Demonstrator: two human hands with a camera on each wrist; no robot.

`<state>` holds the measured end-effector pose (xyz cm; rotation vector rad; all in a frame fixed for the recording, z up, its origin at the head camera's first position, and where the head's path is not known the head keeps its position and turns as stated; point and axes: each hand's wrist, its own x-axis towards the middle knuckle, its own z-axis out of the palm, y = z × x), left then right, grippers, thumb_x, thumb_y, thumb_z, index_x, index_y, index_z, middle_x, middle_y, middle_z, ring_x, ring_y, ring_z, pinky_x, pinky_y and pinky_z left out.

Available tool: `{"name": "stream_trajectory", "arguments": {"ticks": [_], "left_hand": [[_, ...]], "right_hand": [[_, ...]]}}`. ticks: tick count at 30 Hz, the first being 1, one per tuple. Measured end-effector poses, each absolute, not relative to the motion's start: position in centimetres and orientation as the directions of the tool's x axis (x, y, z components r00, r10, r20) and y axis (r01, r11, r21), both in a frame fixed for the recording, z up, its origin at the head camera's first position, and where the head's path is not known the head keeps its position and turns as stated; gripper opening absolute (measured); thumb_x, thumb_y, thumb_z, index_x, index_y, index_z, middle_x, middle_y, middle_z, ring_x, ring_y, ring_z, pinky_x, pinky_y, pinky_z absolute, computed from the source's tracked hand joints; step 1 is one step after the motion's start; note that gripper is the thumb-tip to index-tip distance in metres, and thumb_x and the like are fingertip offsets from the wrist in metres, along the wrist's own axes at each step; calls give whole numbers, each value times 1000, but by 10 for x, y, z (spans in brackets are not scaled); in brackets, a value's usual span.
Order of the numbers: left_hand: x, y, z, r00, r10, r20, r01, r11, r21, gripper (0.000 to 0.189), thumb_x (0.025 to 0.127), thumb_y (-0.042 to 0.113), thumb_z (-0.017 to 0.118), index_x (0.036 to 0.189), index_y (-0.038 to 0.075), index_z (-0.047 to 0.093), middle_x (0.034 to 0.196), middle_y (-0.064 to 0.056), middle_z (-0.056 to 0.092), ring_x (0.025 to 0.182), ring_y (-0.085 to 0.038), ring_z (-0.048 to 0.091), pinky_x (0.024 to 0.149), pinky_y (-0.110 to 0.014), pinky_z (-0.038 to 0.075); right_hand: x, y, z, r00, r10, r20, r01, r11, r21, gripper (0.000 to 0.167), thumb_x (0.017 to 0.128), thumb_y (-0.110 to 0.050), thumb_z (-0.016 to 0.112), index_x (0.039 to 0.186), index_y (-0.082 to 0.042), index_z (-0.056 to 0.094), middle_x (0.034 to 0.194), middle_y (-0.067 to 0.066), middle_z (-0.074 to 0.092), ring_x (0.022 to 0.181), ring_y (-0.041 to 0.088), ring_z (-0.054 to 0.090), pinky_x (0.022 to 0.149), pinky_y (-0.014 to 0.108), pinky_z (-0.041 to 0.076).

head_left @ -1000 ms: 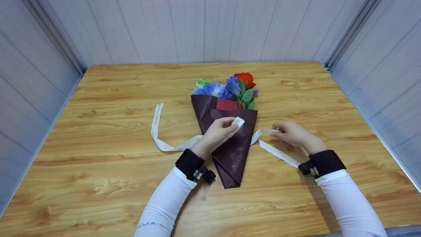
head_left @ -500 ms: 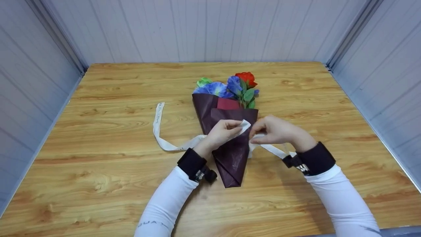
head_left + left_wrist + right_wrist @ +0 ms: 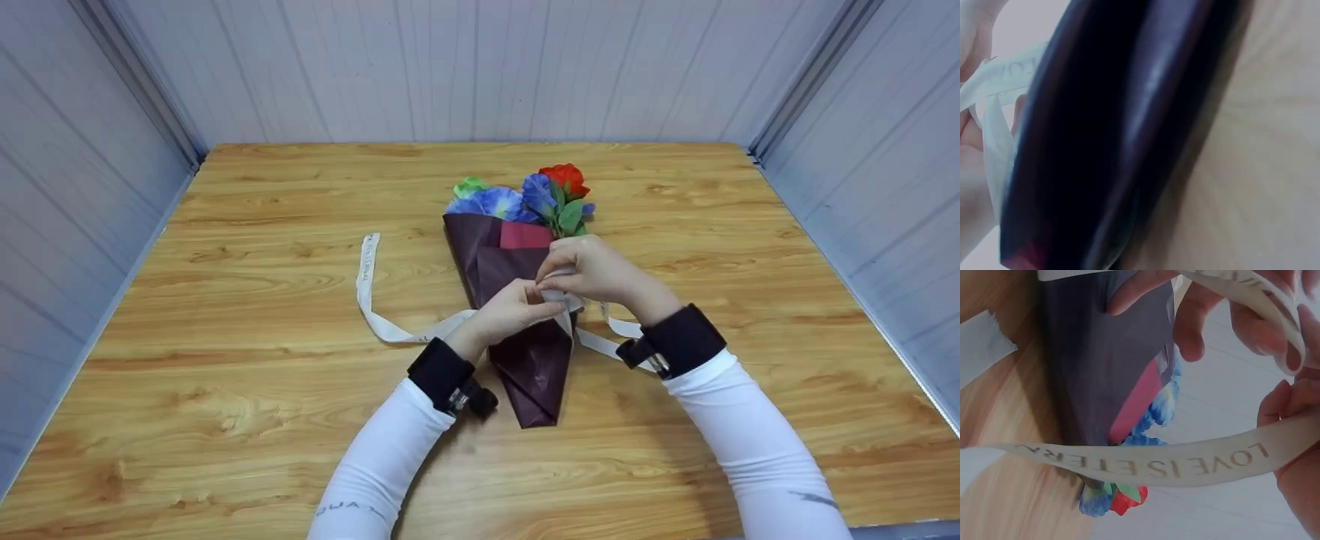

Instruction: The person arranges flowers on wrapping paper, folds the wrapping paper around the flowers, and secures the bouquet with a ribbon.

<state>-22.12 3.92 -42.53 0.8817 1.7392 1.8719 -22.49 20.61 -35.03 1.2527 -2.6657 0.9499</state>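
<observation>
A bouquet wrapped in dark maroon paper [image 3: 529, 375] lies on the table, with blue, green and red flowers [image 3: 501, 202] at its far end. Over the wrap, my left hand [image 3: 510, 311] pinches a loop of white ribbon [image 3: 435, 330] between thumb and fingers. Close against it, my right hand [image 3: 600, 274] pinches another part of the ribbon. The right wrist view shows lettering on a ribbon length [image 3: 1185, 464] stretching from the right hand across the bouquet. In the left wrist view, the dark wrap [image 3: 1089, 135] hides most of the hands.
One ribbon tail [image 3: 366, 270] curves across the wooden table [image 3: 247, 420] to the left; other ribbon lengths [image 3: 600, 343] lie right of the wrap. Pale panel walls [image 3: 480, 71] stand behind and at both sides of the table.
My right hand has moved left from beside the bouquet, bringing its ribbon to the left hand over the wrap. The left hand has shifted slightly right, still pinching the ribbon.
</observation>
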Motion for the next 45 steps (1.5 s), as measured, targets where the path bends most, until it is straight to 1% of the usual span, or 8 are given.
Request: {"name": "stream_trajectory", "arguments": {"ticks": [4, 9, 14, 21, 31, 38, 41, 45], "left_hand": [[-222, 41, -425, -716, 685, 136, 111, -80, 991, 38, 94, 5, 55, 58, 13, 46, 51, 10, 31, 47, -4, 26, 50, -19, 22], [-220, 43, -424, -734, 676, 71, 55, -46, 997, 22, 94, 6, 56, 72, 5, 59, 53, 10, 36, 48, -3, 31, 49, -18, 24], [-220, 43, -423, -744, 664, 72, 87, -11, 996, 20, 94, 6, 56, 75, -1, 60, 53, 11, 35, 49, -4, 31, 50, -18, 24], [-221, 41, -421, -745, 660, 95, 107, -22, 994, 18, 94, 6, 55, 81, -5, 61, 57, 10, 36, 52, -4, 33, 51, -19, 26], [-219, 42, -421, -728, 679, 91, -10, -143, 990, 32, 95, -1, 49, 124, -14, 43, 72, 4, 56, 56, -3, 46, 53, -15, 35], [-219, 41, -420, -727, 681, 80, -12, -130, 991, 28, 92, -3, 55, 115, -18, 51, 68, 4, 61, 56, -2, 50, 53, -15, 38], [-219, 40, -420, -737, 667, 110, 40, -119, 992, 26, 88, -5, 60, 109, -20, 57, 80, 0, 66, 70, -5, 60, 64, -17, 46], [-219, 38, -421, -762, 637, 118, 100, -64, 993, 23, 85, -4, 64, 104, -17, 63, 90, -1, 61, 82, -6, 58, 71, -17, 47]], "right_hand": [[-230, 201, -352, -734, -612, 296, -658, 529, -536, 6, 82, -6, 72, 86, -2, 74, 80, 11, 63, 72, 19, 54, 63, 25, 41], [-237, 206, -357, -890, -384, 246, -450, 649, -614, 34, 90, -19, 65, 118, 1, 62, 116, 19, 50, 107, 30, 48, 89, 40, 41], [-231, 223, -367, -935, -252, 249, -353, 594, -723, 37, 96, -19, 55, 127, 1, 54, 131, 21, 42, 122, 35, 40, 104, 51, 31], [-210, 234, -385, -909, -282, 307, -411, 481, -774, 44, 90, -9, 62, 131, 3, 51, 137, 22, 39, 127, 31, 36, 107, 52, 28], [-195, 226, -408, -865, -447, 229, -468, 552, -690, 85, 83, -20, 73, 150, -5, 23, 155, 20, 8, 138, 39, 7, 109, 61, 14], [-201, 226, -416, -796, -506, 331, -595, 558, -578, 97, 81, -32, 74, 150, -43, 6, 157, 19, 0, 136, 43, 12, 105, 65, 12], [-203, 226, -417, -747, -531, 400, -662, 538, -522, 89, 80, -26, 75, 149, -42, 22, 156, 19, 8, 139, 44, 9, 104, 66, 6], [-205, 223, -417, -699, -542, 466, -714, 500, -491, 54, 78, -12, 73, 130, -18, 57, 151, 18, 29, 137, 39, 17, 102, 61, 9]]}}
